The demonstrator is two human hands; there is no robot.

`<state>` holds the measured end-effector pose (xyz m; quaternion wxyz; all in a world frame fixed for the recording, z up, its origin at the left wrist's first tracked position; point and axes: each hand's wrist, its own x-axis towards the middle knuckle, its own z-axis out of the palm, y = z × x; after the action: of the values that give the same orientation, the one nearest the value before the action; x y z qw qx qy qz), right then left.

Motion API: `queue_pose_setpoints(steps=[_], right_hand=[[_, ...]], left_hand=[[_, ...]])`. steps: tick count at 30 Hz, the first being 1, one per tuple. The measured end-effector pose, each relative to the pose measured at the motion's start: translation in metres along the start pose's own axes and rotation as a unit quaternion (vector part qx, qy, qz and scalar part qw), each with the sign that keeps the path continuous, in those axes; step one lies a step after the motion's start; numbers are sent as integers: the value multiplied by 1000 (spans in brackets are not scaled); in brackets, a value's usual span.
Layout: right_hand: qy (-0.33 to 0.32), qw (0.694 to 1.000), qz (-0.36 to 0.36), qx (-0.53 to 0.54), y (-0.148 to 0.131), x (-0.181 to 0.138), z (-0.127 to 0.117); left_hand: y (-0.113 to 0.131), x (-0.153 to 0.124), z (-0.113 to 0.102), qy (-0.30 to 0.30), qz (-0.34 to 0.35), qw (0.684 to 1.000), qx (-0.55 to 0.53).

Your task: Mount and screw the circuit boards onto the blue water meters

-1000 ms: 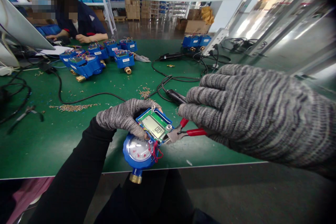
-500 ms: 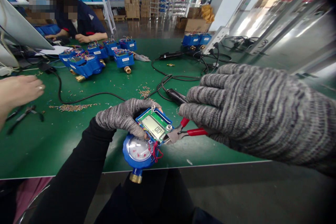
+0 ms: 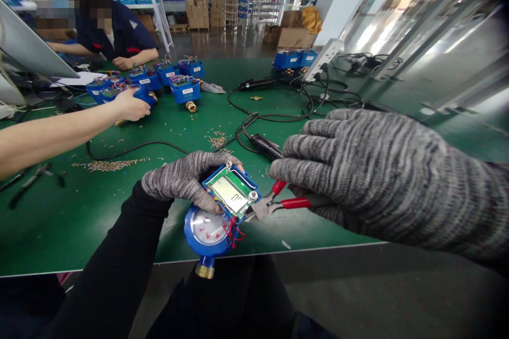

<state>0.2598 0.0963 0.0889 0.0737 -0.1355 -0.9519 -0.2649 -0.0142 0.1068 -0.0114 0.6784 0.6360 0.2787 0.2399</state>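
My left hand [image 3: 186, 177], in a grey striped fingerless glove, is closed around the upper housing of a blue water meter [image 3: 190, 238]. A green circuit board [image 3: 220, 174] with a lit display [image 3: 229, 194] faces up on that housing, and red wires [image 3: 237, 234] hang from its lower corner. The round dial [image 3: 207, 226] and a brass end [image 3: 204, 270] point toward me at the table edge. My right hand [image 3: 342, 164], gloved alike, is closed on pliers [image 3: 296, 203] with red handles. Their jaws are at the board's lower right corner; what lies between them I cannot make out.
A co-worker's hand [image 3: 133, 105] rests on one of several blue meters at the back left. Small brass screws [image 3: 109, 165] lie in piles. Black cables and an electric screwdriver [image 3: 265, 145] lie beyond my hands, near a power strip [image 3: 324, 58]. Other pliers [image 3: 34, 183] lie left.
The co-worker's bare arm has reached from the left edge to the blue meters. The display reading has changed. My hands, the meter and the pliers stay nearly in place.
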Motion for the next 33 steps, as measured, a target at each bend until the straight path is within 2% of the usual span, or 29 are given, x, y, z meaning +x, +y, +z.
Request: queue_pose_setpoints(steps=[8, 18, 26, 33], right_hand=[[-2, 999, -5, 41, 2, 0, 5], [5, 1000, 15, 1, -3, -7, 5], [3, 998, 26, 54, -4, -6, 8], [-31, 994, 51, 90, -4, -9, 11]], left_hand=[[-2, 0, -3, -9, -5, 1000, -8], [-1, 0, -2, 0, 20, 1000, 17], [1, -1, 1, 4, 13, 1000, 9], [4, 0, 2, 4, 7, 1000, 23]])
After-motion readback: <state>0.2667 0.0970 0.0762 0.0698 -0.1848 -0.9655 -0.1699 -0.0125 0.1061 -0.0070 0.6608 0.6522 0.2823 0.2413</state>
